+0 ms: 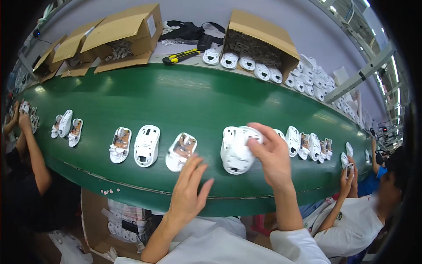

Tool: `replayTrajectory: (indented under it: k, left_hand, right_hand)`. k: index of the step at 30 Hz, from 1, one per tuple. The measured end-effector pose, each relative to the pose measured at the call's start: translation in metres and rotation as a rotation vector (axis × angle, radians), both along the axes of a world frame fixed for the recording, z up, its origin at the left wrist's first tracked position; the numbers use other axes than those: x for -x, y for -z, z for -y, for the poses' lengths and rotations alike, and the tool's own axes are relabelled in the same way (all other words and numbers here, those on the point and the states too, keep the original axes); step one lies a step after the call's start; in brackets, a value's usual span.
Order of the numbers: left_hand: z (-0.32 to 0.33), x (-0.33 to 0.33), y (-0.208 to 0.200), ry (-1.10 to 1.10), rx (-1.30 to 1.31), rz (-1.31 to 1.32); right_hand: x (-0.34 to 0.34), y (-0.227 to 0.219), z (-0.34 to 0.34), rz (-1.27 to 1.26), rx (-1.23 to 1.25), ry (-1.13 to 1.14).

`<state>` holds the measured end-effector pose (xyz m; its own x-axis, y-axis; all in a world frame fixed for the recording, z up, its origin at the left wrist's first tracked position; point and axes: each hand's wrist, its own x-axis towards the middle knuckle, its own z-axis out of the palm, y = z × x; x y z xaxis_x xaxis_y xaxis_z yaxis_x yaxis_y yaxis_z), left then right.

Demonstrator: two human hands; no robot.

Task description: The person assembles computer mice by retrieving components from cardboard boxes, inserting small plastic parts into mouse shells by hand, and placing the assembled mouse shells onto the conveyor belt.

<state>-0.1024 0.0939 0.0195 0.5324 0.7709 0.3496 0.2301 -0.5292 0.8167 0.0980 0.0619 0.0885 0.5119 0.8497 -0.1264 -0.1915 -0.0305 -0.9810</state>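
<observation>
My right hand (273,156) grips a white computer mouse shell (243,143) by its right side, thumb on top and fingers behind. The part is blurred, and it overlaps another white mouse shell (236,166) under it; whether they touch I cannot tell. My left hand (188,187) has its fingers apart and holds nothing. Just beyond its fingertips lies a white mouse base (179,154) with a brown circuit board, slightly blurred. Left of that are a white mouse shell (147,146) with dark slots and another mouse base (120,145) with its board showing.
Everything lies on a long green work surface (184,97). More mouse parts (303,145) line its right side, others (66,125) its left. Cardboard boxes (116,37), a yellow-black utility knife (181,56) and white shells (263,71) stand behind. Co-workers' hands (347,178) work at both ends.
</observation>
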Motion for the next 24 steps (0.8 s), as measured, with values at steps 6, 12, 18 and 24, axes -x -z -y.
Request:
replayTrajectory:
  k: [6, 12, 18, 24]
  left_hand:
    - [0.004, 0.023, -0.015, -0.151, -0.119, 0.071]
    - [0.031, 0.099, -0.006, -0.428, -0.164, 0.203]
    - [0.054, 0.288, 0.044, -1.002, -0.148, 0.089]
    - [0.126, 0.506, 0.252, -1.524, 0.459, 0.156]
  right_hand:
    - [0.02, 0.018, -0.037, 0.616, 0.082, -0.35]
    - [0.045, 0.035, -0.038, 1.364, -0.154, -0.238]
    - [0.142, 0.021, 0.06, 1.031, -0.186, -0.515]
    - [0.287, 0.054, 0.078, 1.031, -0.348, -0.902]
